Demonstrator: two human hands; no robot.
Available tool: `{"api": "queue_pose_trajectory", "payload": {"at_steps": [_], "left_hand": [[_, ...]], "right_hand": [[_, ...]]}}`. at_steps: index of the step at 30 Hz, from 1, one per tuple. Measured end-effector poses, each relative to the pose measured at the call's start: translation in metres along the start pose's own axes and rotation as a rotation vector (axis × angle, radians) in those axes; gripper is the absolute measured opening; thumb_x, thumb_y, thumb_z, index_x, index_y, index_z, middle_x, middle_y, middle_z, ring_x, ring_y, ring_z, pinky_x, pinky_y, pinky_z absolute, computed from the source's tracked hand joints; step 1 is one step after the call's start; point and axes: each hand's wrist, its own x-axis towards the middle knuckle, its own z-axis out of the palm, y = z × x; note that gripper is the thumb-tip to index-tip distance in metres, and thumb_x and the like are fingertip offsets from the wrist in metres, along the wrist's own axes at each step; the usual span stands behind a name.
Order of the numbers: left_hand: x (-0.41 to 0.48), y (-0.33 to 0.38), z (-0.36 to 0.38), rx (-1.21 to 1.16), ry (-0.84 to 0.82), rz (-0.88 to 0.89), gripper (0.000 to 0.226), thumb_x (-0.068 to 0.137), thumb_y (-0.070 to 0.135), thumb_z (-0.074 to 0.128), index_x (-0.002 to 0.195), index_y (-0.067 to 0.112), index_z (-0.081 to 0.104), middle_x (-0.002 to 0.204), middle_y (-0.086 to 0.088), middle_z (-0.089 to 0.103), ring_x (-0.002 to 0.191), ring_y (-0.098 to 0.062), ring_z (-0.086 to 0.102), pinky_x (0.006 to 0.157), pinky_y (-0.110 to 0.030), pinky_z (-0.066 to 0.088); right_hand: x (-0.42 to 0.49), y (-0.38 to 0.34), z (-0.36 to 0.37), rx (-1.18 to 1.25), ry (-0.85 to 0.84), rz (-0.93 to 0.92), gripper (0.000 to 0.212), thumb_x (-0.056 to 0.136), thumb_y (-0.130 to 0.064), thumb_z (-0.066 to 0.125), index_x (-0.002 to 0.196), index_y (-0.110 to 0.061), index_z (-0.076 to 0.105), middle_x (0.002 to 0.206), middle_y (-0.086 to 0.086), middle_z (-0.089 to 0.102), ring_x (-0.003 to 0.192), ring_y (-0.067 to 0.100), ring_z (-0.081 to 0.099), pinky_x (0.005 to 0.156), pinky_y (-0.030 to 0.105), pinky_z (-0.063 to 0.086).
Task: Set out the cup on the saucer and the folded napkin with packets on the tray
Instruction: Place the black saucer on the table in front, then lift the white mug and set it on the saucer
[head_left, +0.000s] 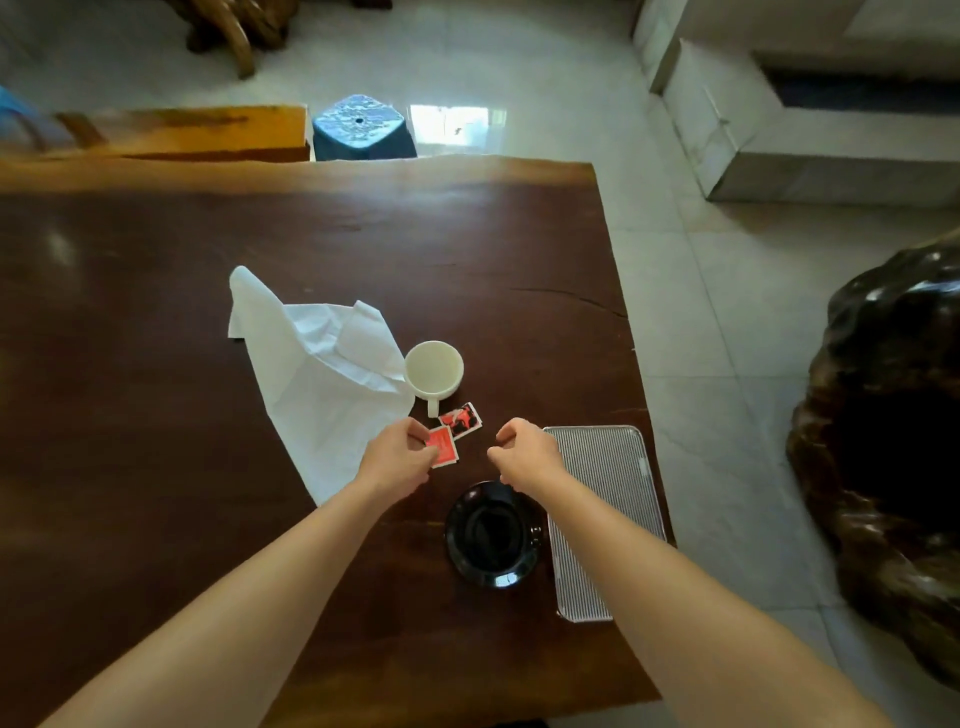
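A white cup stands on the dark wooden table, its handle toward me. An unfolded, crumpled white napkin lies left of it. Two red packets lie just below the cup: my left hand pinches the nearer packet, and the other packet rests beside it. My right hand hovers with curled fingers, holding nothing, between the packets and the ribbed silver tray. A black saucer sits left of the tray, partly under my right forearm.
The table's right edge runs just beyond the tray, with tiled floor past it. A blue stool and a wooden bench stand behind the table. A large dark carved object sits on the floor at right.
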Motion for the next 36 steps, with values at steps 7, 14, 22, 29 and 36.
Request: {"api": "queue_pose_trajectory", "payload": {"at_steps": [7,14,22,29,36], "left_hand": [[0.07,-0.004,-0.023,0.016,-0.015,0.021,0.033,0.086,0.016,0.071,0.117,0.017,0.059,0.098,-0.003,0.07,0.089,-0.029,0.071,0.083,-0.047,0.06],[0.13,-0.018,-0.023,0.042,0.023,0.1,0.062,0.081,0.005,0.071,0.135,0.02,0.046,0.125,0.0,0.062,0.089,-0.018,0.066,0.064,-0.025,0.048],[0.183,-0.03,-0.012,0.014,-0.022,0.163,0.082,0.078,-0.001,0.072,0.148,0.026,0.039,0.146,-0.001,0.052,0.103,-0.025,0.069,0.086,-0.035,0.053],[0.202,-0.034,-0.005,-0.013,-0.079,0.28,0.084,0.074,0.001,0.079,0.143,0.034,0.043,0.118,0.016,0.054,0.102,-0.023,0.068,0.079,-0.019,0.043],[0.182,-0.029,-0.006,-0.055,-0.008,0.31,0.077,0.073,0.002,0.077,0.137,0.034,0.048,0.113,0.015,0.057,0.106,-0.016,0.059,0.081,-0.023,0.048]], "right_hand": [[0.064,-0.035,0.014,-0.045,-0.001,-0.042,0.022,0.085,-0.021,0.066,0.103,-0.023,0.054,0.099,0.004,0.068,0.087,0.023,0.067,0.083,0.043,0.058],[0.132,-0.039,0.034,-0.076,-0.041,-0.027,0.079,0.077,-0.02,0.081,0.143,-0.02,0.038,0.115,0.0,0.059,0.102,0.018,0.062,0.075,0.028,0.05],[0.17,-0.041,0.054,0.017,-0.122,-0.068,0.108,0.064,-0.002,0.081,0.151,-0.026,0.023,0.135,0.002,0.05,0.111,0.025,0.061,0.086,0.047,0.058],[0.175,-0.047,0.064,0.109,-0.097,-0.165,0.088,0.068,-0.02,0.085,0.138,-0.027,0.033,0.121,-0.004,0.054,0.108,0.015,0.056,0.082,0.033,0.05],[0.158,-0.051,0.055,0.123,-0.089,-0.208,0.086,0.067,-0.025,0.084,0.138,-0.025,0.035,0.12,-0.005,0.054,0.109,0.016,0.056,0.086,0.037,0.053]]}}
